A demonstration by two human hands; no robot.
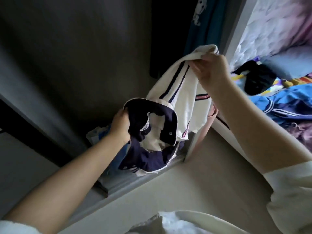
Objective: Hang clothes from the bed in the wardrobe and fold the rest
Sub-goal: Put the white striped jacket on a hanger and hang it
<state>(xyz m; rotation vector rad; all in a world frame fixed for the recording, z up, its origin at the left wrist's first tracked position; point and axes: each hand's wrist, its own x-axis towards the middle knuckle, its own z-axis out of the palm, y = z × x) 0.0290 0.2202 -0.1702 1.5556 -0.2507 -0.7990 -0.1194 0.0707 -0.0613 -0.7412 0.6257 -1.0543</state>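
Note:
A white and navy collared top [182, 98] with dark stripes hangs in the air in front of the open wardrobe [76, 65]. My left hand [120, 126] grips its navy collar at the lower left. My right hand [211, 71] pinches a white sleeve or hem, lifted high on the right. The top's navy lower part sags toward the wardrobe floor. More clothes lie on the bed [276, 102] at the right: a black garment [256, 78] and a blue one with white stripes [287, 102].
Dark and teal garments [199, 24] hang inside the wardrobe at the top. A blue and white packet [96, 135] lies on the wardrobe floor behind my left hand. A pillow [290, 63] sits at the bed's head. Pale floor spreads below.

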